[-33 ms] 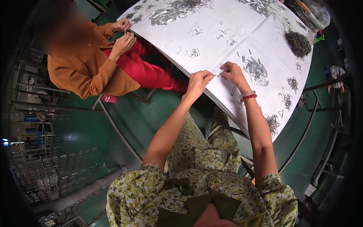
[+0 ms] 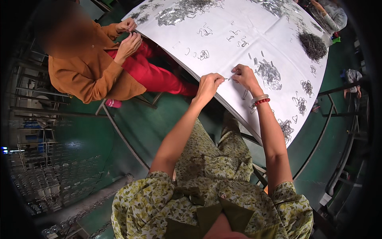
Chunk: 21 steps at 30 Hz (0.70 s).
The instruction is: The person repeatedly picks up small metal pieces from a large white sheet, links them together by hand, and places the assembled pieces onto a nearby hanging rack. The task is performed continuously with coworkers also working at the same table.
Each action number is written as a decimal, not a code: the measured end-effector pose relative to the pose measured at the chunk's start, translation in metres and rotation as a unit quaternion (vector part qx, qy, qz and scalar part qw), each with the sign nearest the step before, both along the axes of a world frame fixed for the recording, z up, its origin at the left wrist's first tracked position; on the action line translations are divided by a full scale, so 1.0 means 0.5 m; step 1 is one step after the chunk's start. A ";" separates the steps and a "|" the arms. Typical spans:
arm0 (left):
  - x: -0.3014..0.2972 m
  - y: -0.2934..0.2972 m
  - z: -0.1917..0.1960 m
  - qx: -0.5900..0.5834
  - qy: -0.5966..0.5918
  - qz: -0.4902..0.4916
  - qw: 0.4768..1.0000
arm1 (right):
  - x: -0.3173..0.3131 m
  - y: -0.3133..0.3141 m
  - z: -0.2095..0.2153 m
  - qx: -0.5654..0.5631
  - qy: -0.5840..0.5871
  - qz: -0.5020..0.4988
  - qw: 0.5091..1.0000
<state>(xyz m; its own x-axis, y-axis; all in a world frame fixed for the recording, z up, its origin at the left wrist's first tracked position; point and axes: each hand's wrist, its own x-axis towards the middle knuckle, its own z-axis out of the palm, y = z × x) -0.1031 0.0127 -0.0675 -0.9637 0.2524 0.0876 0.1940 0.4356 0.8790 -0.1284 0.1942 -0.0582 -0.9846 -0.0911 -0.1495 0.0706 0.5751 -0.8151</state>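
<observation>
Over the near edge of the white-covered table (image 2: 223, 44), my left hand (image 2: 209, 87) is closed in a pinch on a thin metal piece (image 2: 226, 79), its tip poking out past thumb and forefinger. Just to its right, my right hand (image 2: 244, 75) pinches another small metal piece (image 2: 230, 77). The two tips nearly meet; whether they touch is too small to tell. Beside my right hand lies a pile of short, flat silvery metal strips (image 2: 268, 75). A few bent wire hooks (image 2: 203, 54) are scattered beyond my left hand.
More wire-hook clusters (image 2: 306, 87) line the right side, below a dense dark heap of wire pieces (image 2: 312, 46). A large strip pile (image 2: 175, 16) lies at the far left. On my left, a co-worker in an orange-brown shirt (image 2: 85, 69) sits handling something small; another person (image 2: 332, 18) is far right.
</observation>
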 end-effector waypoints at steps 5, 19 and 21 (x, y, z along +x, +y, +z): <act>-0.011 0.020 -0.019 -0.023 0.067 0.003 0.997 | 0.004 0.010 -0.009 0.030 0.009 0.005 0.999; -0.021 0.034 -0.022 -0.104 0.070 -0.036 0.991 | 0.008 0.014 -0.018 0.020 0.009 -0.006 1.000; -0.024 0.037 -0.019 -0.106 0.066 -0.036 0.991 | 0.005 0.016 -0.017 0.018 0.004 -0.007 1.000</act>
<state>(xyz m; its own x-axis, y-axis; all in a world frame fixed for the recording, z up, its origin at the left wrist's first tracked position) -0.1151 0.0312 -0.0772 -0.9262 0.3464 0.1488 0.3382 0.5892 0.7338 -0.1261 0.2020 -0.0666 -0.9869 -0.0720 -0.1446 0.0726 0.6023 -0.7949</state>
